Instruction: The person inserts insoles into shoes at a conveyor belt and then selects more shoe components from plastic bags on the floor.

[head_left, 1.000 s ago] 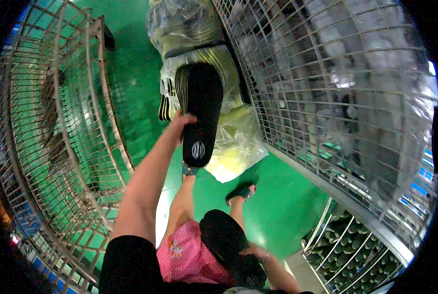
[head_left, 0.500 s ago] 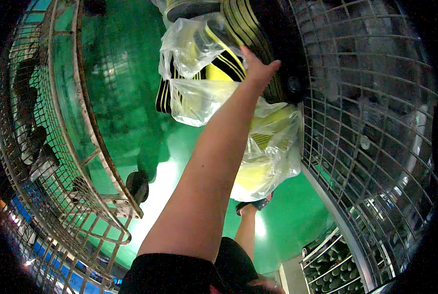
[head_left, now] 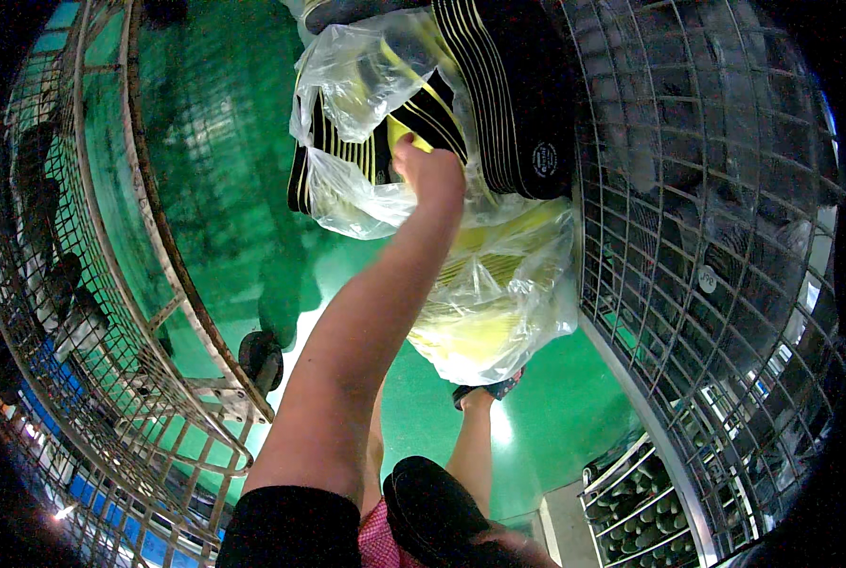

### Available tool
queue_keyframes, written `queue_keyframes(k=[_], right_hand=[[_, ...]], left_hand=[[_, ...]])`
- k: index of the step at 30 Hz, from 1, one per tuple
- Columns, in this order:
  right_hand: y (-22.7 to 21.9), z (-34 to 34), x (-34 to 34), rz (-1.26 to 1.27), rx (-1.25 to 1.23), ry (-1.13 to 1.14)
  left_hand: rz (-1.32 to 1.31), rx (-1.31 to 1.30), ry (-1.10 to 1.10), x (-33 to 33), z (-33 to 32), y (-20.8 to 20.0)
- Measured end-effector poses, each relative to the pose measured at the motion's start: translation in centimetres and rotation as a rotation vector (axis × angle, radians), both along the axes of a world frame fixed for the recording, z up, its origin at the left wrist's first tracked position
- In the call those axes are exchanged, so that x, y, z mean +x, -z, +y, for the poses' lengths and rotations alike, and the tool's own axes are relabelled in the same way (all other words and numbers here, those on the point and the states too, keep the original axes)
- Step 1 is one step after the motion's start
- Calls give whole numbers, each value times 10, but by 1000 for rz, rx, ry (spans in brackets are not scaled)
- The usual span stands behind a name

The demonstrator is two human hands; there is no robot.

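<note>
My left hand (head_left: pixel 429 173) reaches into the torn opening of a clear plastic bag (head_left: pixel 352 90). Its fingers are curled on a yellow-faced black insole (head_left: pixel 411 135) among packed insoles. Beside it, a curved stack of black insoles with thin yellow edges (head_left: pixel 487 104) leans toward the mesh on the right. Below lies another clear bag of yellow insoles (head_left: pixel 489 317). Part of my right hand or wrist (head_left: pixel 517 551) shows at the lower edge, its fingers hidden. A dark oval thing (head_left: pixel 430 502) is next to it; whether that hand holds it I cannot tell.
A rusty wire-mesh cart (head_left: pixel 172 270) with a black caster (head_left: pixel 261 361) stands on the left. Tall metal mesh (head_left: pixel 716 208) borders the right side. A rack of dark shoe-shaped items (head_left: pixel 641 521) is at lower right. My foot (head_left: pixel 487 391) stands on the green floor (head_left: pixel 423 407).
My left hand has moved left and slightly nearer, from the bare striped stack into the bag opening, its fingers now curled. The dark oval thing shows more fully at the lower edge.
</note>
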State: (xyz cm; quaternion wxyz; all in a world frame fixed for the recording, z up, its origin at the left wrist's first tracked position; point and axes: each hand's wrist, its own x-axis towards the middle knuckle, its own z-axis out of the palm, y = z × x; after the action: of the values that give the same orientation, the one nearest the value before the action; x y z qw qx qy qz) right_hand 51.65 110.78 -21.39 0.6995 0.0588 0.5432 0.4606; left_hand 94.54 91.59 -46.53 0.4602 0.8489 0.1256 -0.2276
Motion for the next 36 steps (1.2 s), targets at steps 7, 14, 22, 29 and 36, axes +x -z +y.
queue_keyframes(k=[7,14,22,29,36], right_hand=[[6,7,-7,-35,-19,24],[4,-1,5,74,94,-13],[16,33,-56,-74,120,46],[6,-1,3,73,125,100],[4,-6,20,111,56,154]], left_hand=[[240,-280,-91,33,-5,56],[143,-503,55,30,-32,68],[312,-385,66,20,-36,53],[170,-308,154,23,-21,97],[520,-639,147,-11,13,49]])
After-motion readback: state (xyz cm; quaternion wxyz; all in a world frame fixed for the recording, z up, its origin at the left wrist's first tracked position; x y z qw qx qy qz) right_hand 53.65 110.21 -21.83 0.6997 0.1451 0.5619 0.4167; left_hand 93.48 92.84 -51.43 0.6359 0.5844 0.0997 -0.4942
